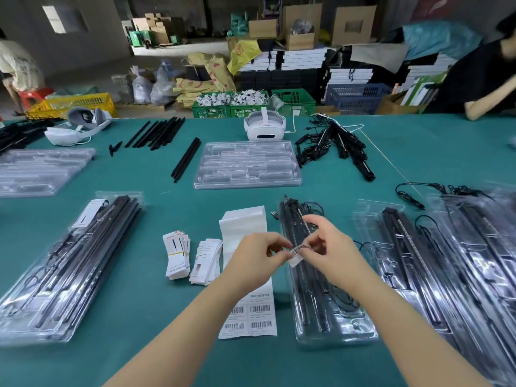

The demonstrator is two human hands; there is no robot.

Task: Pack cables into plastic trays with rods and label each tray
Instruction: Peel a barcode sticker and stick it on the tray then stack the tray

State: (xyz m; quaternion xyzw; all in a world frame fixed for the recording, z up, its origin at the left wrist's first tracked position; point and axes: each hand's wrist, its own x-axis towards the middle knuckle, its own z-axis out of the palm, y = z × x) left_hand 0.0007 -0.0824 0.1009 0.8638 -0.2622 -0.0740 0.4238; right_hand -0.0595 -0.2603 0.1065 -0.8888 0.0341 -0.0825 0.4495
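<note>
A small white barcode label (297,252) is pinched between my left hand (255,259) and my right hand (332,251), just above a clear plastic tray (335,335) that holds black rods and cables. A long white label sheet (248,311) with barcode stickers lies on the green table under my left hand. More filled trays (413,263) lie to the right, and one filled tray (64,272) with a paper card sits at the left. Empty clear trays (247,164) stand further back in the middle.
Two stacks of paper cards (192,258) lie left of the label sheet. Loose black rods (156,134), a cable bundle (335,143) and two white headsets (264,127) sit at the back of the table. Another person's arm (485,107) rests at the far right edge.
</note>
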